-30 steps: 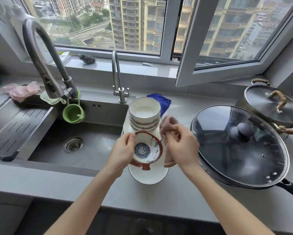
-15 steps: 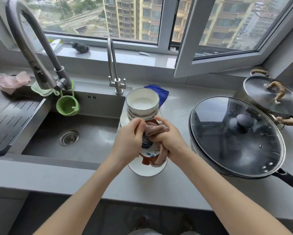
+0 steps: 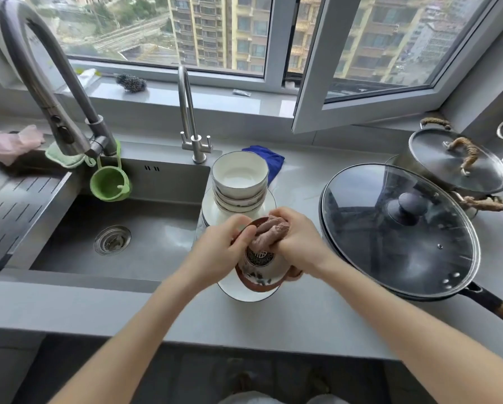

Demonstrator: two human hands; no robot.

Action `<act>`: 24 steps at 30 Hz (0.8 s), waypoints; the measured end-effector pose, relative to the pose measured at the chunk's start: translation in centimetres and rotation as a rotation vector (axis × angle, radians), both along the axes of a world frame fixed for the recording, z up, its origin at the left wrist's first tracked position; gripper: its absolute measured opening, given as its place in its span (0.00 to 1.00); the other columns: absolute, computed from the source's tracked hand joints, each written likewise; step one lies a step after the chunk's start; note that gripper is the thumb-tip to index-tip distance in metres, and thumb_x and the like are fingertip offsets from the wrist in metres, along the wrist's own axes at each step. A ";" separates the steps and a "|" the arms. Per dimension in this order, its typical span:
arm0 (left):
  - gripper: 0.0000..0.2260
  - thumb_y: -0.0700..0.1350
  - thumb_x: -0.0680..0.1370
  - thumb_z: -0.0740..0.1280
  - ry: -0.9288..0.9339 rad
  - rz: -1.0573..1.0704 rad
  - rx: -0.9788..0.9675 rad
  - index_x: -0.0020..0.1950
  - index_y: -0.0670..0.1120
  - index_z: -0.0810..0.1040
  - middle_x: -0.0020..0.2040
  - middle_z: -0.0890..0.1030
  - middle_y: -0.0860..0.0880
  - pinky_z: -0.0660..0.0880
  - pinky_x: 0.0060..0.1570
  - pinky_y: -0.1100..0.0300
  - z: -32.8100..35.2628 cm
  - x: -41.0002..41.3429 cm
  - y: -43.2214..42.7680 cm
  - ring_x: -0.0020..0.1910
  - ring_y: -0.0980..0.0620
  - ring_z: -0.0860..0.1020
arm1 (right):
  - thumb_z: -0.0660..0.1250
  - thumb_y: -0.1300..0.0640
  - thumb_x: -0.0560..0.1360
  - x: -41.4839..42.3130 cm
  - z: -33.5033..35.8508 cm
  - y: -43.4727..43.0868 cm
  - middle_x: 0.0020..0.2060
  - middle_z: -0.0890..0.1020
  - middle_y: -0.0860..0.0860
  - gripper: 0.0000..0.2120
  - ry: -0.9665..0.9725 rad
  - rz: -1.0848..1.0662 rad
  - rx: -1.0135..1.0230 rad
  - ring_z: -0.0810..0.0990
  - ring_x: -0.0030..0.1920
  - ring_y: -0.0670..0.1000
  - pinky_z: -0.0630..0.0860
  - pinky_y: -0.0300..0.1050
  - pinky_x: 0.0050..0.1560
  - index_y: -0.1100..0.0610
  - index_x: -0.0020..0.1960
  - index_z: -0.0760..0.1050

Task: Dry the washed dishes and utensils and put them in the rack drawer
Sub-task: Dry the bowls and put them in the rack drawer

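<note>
A small bowl point(image 3: 262, 268) with a brown rim and a dark round emblem inside is held just above the counter, its mouth turned toward me. My left hand point(image 3: 224, 243) grips its left rim. My right hand point(image 3: 298, 240) clutches a pinkish-brown cloth point(image 3: 269, 231) and presses it into the bowl's upper part. Under the bowl lies a white plate point(image 3: 246, 295). Behind it, a stack of white bowls point(image 3: 238, 182) stands on another plate point(image 3: 269, 204).
A sink point(image 3: 122, 228) with a tall faucet point(image 3: 49, 80) and a hanging green cup point(image 3: 109, 185) lies left. At the right sits a wok with a glass lid point(image 3: 396, 228), and behind it a lidded steel pot point(image 3: 457, 161). A blue cloth point(image 3: 270, 160) lies behind the bowls.
My right hand brought the cloth from beside the bowl into it and is rubbing inside. The bowl tipped and dropped slightly. The camera view shifted downward.
</note>
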State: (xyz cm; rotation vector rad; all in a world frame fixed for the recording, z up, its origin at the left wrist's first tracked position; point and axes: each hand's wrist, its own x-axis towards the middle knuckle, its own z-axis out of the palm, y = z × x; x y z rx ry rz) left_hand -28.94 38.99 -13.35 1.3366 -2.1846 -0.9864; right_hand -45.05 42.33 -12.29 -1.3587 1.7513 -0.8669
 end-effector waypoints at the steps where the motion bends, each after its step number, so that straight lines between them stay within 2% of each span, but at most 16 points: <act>1: 0.10 0.50 0.81 0.58 0.000 -0.068 -0.011 0.48 0.45 0.74 0.31 0.75 0.53 0.66 0.29 0.65 0.2 -0.2 -0.3 0.28 0.60 0.73 | 0.69 0.63 0.63 -0.3 0.3 -0.4 0.36 0.80 0.43 0.14 0.123 0.083 -0.003 0.79 0.41 0.47 0.75 0.41 0.44 0.48 0.44 0.73; 2: 0.13 0.49 0.81 0.57 0.030 -0.087 -0.050 0.47 0.42 0.75 0.32 0.76 0.52 0.66 0.30 0.64 0.2 -0.5 -0.5 0.29 0.58 0.73 | 0.70 0.64 0.64 -0.5 0.7 -0.7 0.36 0.79 0.42 0.16 0.186 0.128 -0.014 0.78 0.42 0.48 0.74 0.42 0.46 0.46 0.45 0.72; 4: 0.17 0.50 0.81 0.55 0.122 -0.026 -0.199 0.44 0.40 0.75 0.35 0.78 0.48 0.67 0.36 0.58 0.0 -1.3 -0.5 0.33 0.52 0.73 | 0.72 0.66 0.64 -0.6 1.4 -1.1 0.37 0.78 0.41 0.19 0.155 0.108 -0.055 0.78 0.42 0.47 0.74 0.41 0.47 0.47 0.46 0.73; 7: 0.18 0.49 0.79 0.55 0.180 0.112 -0.338 0.42 0.38 0.76 0.37 0.80 0.45 0.67 0.36 0.56 -0.9 -2.1 -0.1 0.35 0.46 0.74 | 0.74 0.68 0.62 -0.3 1.2 -1.1 0.37 0.81 0.44 0.19 -0.024 -0.090 -0.076 0.79 0.41 0.45 0.77 0.41 0.48 0.49 0.46 0.75; 9: 0.17 0.48 0.79 0.56 0.196 0.144 -0.361 0.40 0.38 0.76 0.35 0.80 0.44 0.65 0.34 0.57 -1.4 -2.4 0.2 0.34 0.44 0.74 | 0.71 0.67 0.61 0.2 0.2 -0.8 0.39 0.83 0.46 0.19 -0.095 -0.236 -0.031 0.81 0.43 0.48 0.79 0.47 0.51 0.48 0.46 0.76; 13: 0.15 0.45 0.78 0.57 0.225 0.164 -0.322 0.38 0.40 0.76 0.33 0.78 0.48 0.60 0.33 0.65 -1.9 -2.8 1.0 0.31 0.50 0.70 | 0.65 0.65 0.59 0.5 -1.0 -0.4 0.39 0.84 0.46 0.19 -0.173 -0.368 0.037 0.82 0.45 0.50 0.79 0.52 0.52 0.45 0.44 0.78; 16: 0.14 0.45 0.79 0.57 0.243 0.191 -0.279 0.37 0.43 0.75 0.30 0.73 0.56 0.63 0.32 0.70 -1.7 -2.9 1.1 0.29 0.58 0.69 | 0.65 0.66 0.59 0.5 -0.9 -0.3 0.39 0.84 0.46 0.19 -0.188 -0.369 0.009 0.82 0.45 0.50 0.79 0.52 0.52 0.46 0.43 0.78; 18: 0.14 0.42 0.81 0.59 0.256 0.217 -0.250 0.35 0.46 0.71 0.28 0.70 0.58 0.64 0.31 0.73 -1.6 -3.1 1.3 0.30 0.61 0.71 | 0.65 0.70 0.61 0.7 -0.5 -0.1 0.38 0.84 0.46 0.20 -0.210 -0.351 -0.119 0.83 0.44 0.49 0.80 0.45 0.49 0.48 0.44 0.77; 20: 0.15 0.41 0.81 0.59 0.278 0.306 -0.128 0.34 0.46 0.70 0.28 0.71 0.56 0.65 0.31 0.71 -1.8 -2.9 1.5 0.30 0.61 0.71 | 0.65 0.77 0.64 0.4 0.0 0.0 0.38 0.84 0.46 0.24 -0.300 -0.341 -0.312 0.83 0.40 0.46 0.78 0.38 0.41 0.49 0.45 0.77; 22: 0.17 0.42 0.82 0.57 0.285 0.428 0.021 0.33 0.44 0.70 0.29 0.73 0.51 0.65 0.30 0.70 -2.0 -2.3 1.2 0.31 0.57 0.70 | 0.65 0.77 0.67 -0.7 0.6 -0.2 0.41 0.84 0.50 0.24 -0.358 -0.369 -0.457 0.82 0.38 0.49 0.78 0.42 0.38 0.49 0.49 0.78; 23: 0.17 0.44 0.82 0.56 0.264 0.462 0.049 0.33 0.43 0.70 0.30 0.73 0.49 0.65 0.30 0.68 -2.1 -1.8 0.8 0.32 0.52 0.70 | 0.65 0.74 0.68 -1.3 0.7 -0.2 0.44 0.84 0.52 0.25 -0.297 -0.365 -0.529 0.83 0.40 0.51 0.79 0.46 0.41 0.46 0.52 0.78; 24: 0.17 0.45 0.82 0.56 0.236 0.465 0.056 0.34 0.42 0.70 0.32 0.73 0.48 0.65 0.28 0.67 -2.0 -1.4 0.5 0.31 0.49 0.70 | 0.65 0.69 0.68 -1.7 0.9 0.0 0.46 0.83 0.52 0.23 -0.139 -0.328 -0.604 0.83 0.43 0.54 0.80 0.51 0.43 0.45 0.55 0.78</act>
